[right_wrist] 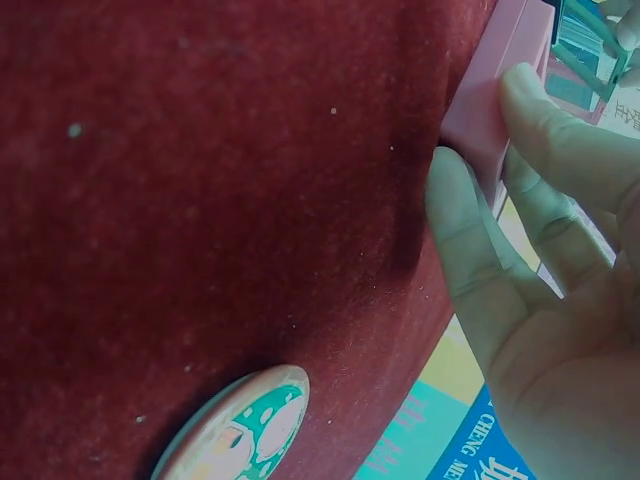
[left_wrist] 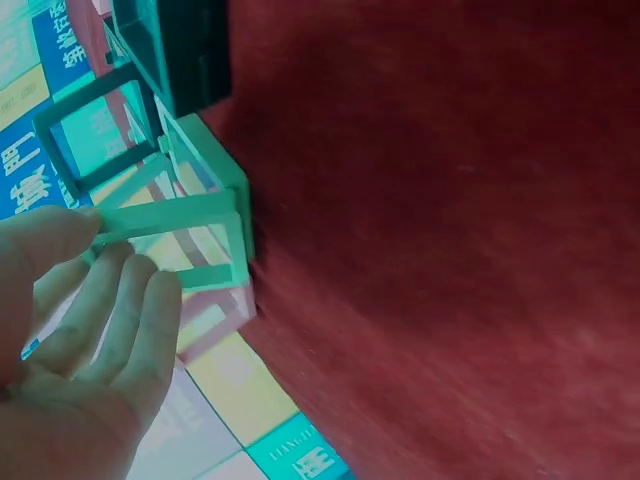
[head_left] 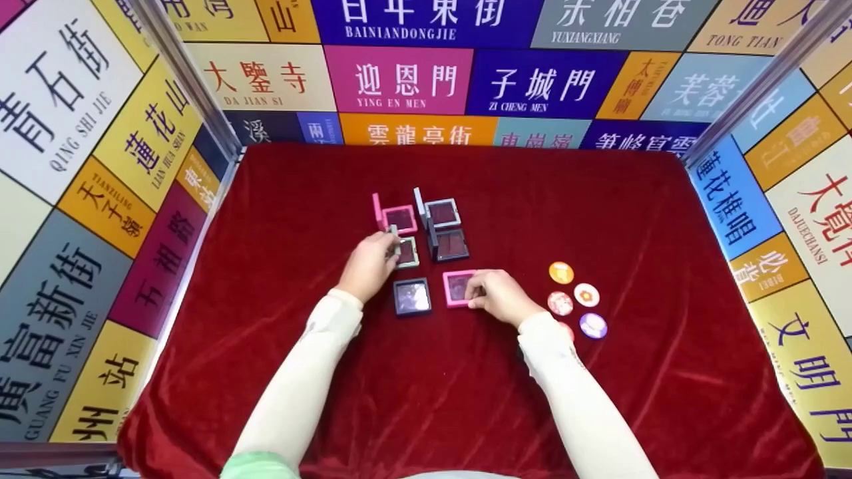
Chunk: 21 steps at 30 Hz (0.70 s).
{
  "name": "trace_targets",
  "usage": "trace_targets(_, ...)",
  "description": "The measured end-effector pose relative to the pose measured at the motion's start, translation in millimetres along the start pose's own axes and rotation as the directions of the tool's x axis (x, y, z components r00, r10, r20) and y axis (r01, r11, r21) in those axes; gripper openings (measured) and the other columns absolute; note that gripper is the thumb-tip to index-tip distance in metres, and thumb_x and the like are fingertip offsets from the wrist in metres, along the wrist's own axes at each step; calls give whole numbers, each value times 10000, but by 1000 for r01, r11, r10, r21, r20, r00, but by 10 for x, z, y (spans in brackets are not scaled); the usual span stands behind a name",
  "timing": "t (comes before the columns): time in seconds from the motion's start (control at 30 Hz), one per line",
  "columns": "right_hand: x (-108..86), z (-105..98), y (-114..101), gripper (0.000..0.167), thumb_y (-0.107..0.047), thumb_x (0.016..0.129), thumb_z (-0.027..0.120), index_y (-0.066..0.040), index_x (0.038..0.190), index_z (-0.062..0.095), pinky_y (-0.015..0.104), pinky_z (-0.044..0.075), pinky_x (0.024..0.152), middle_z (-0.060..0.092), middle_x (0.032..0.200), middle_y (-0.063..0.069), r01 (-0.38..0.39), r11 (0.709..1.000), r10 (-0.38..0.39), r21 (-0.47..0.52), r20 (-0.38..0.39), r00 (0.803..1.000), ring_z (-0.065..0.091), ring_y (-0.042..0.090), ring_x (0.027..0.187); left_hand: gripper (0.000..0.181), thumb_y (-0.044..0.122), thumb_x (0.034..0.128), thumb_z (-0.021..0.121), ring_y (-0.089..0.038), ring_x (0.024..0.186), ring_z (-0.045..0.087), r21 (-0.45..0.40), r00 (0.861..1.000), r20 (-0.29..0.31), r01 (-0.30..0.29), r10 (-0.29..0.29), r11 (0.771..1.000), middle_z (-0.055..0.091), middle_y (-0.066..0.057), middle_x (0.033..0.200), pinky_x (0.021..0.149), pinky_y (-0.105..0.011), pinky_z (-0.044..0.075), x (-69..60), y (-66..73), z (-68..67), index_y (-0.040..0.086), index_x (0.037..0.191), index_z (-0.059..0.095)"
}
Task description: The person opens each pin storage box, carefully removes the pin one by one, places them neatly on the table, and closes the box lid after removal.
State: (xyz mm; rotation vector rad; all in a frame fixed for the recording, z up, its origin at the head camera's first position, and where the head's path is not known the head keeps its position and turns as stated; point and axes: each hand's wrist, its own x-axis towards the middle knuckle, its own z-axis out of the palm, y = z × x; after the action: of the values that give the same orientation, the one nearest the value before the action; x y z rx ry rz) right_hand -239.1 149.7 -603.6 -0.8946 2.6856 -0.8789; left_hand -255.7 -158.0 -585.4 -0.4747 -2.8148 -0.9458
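My left hand (head_left: 367,267) (left_wrist: 95,350) pinches the raised lid of a small pale green square display case (head_left: 414,254) (left_wrist: 175,212), thumb on one side and fingers on the other. The lid stands tilted up from its base. My right hand (head_left: 502,297) (right_wrist: 560,290) holds a pink display case (head_left: 458,304) (right_wrist: 485,110) by its right edge; this case lies flat, its lid apparently down. A dark blue display case (head_left: 413,297) lies flat between the hands, towards me. My right fingers cover the pink case's right side in the head view.
Farther back stand another pink case (head_left: 405,228), a light grey-blue case (head_left: 457,213) and a black case (head_left: 466,256), all with lids up. Several round badges (head_left: 561,273) (right_wrist: 240,430) lie right of my right hand. Printed panels (head_left: 399,80) wall in the red cloth (head_left: 566,199).
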Motion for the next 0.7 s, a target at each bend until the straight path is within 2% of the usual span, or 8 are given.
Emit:
trace_targets(0.1,3,-17,4,194,14,805,920,-89,783,757,372,557,753,678,842,10,-9,1000,9,3,-2,1000,638,183,793,245,-9,969,778,-353,1103,719,17,998,55,-19,18,1000,736,-176,1167,1000,-461,566,94,62,55,-21,1212,746)
trace_targets(0.23,15,-16,4,179,8,818,911,-87,799,761,378,557,772,689,858,17,-12,1000,12,10,6,1000,640,187,813,188,29,981,782,-341,1055,734,105,994,110,-14,2,994,752,-146,1121,923,-481,590,182,112,154,26,1169,770)
trace_targets(0.33,15,-21,12,175,16,818,905,-81,805,760,381,553,776,694,861,23,-9,1000,9,13,7,1000,639,190,816,170,49,980,786,-324,1020,744,165,992,125,-23,2,986,767,-111,1090,875,-487,603,223,128,240,57,1149,797)
trace_targets(0.5,-4,-42,16,188,21,815,905,-86,800,750,385,547,783,698,882,24,-21,1000,21,-1,7,1000,635,194,822,132,59,974,781,-298,960,754,245,989,143,-68,33,967,771,-65,1005,814,-491,611,256,149,368,102,1087,835)
trace_targets(0.7,-28,-24,3,186,14,824,905,-81,809,744,376,550,786,691,885,19,-14,1000,14,16,11,1000,637,190,826,77,40,953,781,-298,882,752,264,989,150,-54,14,963,770,-52,922,758,-510,605,248,174,402,104,990,806)
